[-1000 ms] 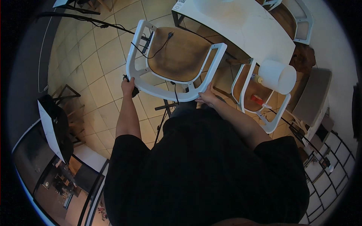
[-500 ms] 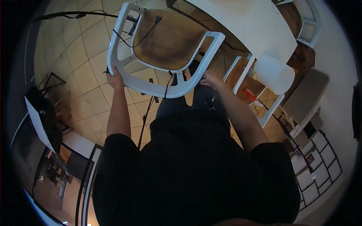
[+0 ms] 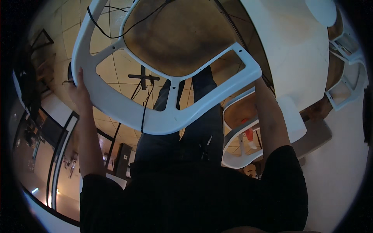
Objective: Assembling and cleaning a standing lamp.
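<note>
A chair (image 3: pixel 184 120) with a white curved frame and a worn brown seat (image 3: pixel 182 35) is raised in front of my legs. My left hand (image 3: pixel 79 91) grips the outer left side of its frame, thumb on top. At the chair's right arm, my right hand (image 3: pixel 261 84) passes behind the frame end. Its fingers are hidden there, and the chair is borne between both hands. A black cable (image 3: pixel 143 19) lies over the seat and frame. Another thin cable (image 3: pixel 143 112) crosses the frame's near edge.
A white table (image 3: pixel 295 50) stands at the right. Beside my right forearm is another white chair (image 3: pixel 233 155) with a red object (image 3: pixel 248 134) on it. More chairs (image 3: pixel 345 81) stand beyond the table. On the tiled floor is a black cross-shaped stand (image 3: pixel 143 77) with cables.
The chair has come up closer and fills more of the view. My left hand has moved left with it, and my right hand has gone behind the chair arm. The view has shifted.
</note>
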`<state>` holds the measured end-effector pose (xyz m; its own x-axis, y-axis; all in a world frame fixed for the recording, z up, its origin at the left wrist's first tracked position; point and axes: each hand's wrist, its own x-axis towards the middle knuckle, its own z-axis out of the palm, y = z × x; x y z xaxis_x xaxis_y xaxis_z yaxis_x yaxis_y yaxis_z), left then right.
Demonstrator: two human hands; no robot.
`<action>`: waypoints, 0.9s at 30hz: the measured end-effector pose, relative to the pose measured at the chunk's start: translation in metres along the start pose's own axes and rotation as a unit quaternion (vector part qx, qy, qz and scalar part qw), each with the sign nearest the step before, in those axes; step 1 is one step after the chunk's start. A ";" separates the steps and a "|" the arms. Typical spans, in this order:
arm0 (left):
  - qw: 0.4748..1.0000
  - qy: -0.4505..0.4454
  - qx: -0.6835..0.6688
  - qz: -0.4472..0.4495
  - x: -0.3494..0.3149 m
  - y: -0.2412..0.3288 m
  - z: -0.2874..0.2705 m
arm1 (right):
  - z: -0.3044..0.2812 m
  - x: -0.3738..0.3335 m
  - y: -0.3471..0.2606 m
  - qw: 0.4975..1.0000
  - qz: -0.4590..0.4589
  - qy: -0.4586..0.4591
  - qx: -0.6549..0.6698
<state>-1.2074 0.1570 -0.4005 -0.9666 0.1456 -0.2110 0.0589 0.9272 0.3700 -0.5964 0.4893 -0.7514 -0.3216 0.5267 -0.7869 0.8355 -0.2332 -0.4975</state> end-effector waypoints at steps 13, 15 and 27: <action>0.992 0.066 -0.006 -0.103 -0.006 -0.004 -0.002 | -0.034 0.183 0.014 0.932 0.028 -0.025 -0.361; 0.988 0.076 0.026 -0.131 -0.004 -0.006 -0.003 | -0.027 0.195 0.025 0.918 -0.018 -0.019 -0.395; 0.996 0.044 -0.026 -0.079 -0.005 -0.003 -0.007 | -0.014 0.278 0.101 0.892 -0.165 0.300 -0.295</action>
<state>-1.2050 0.1507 -0.3939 -0.9808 -0.0332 -0.1920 -0.1065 0.9165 0.3856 -0.5947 0.6240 -1.0157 -0.4458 0.8706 -0.2082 0.8849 0.3936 -0.2490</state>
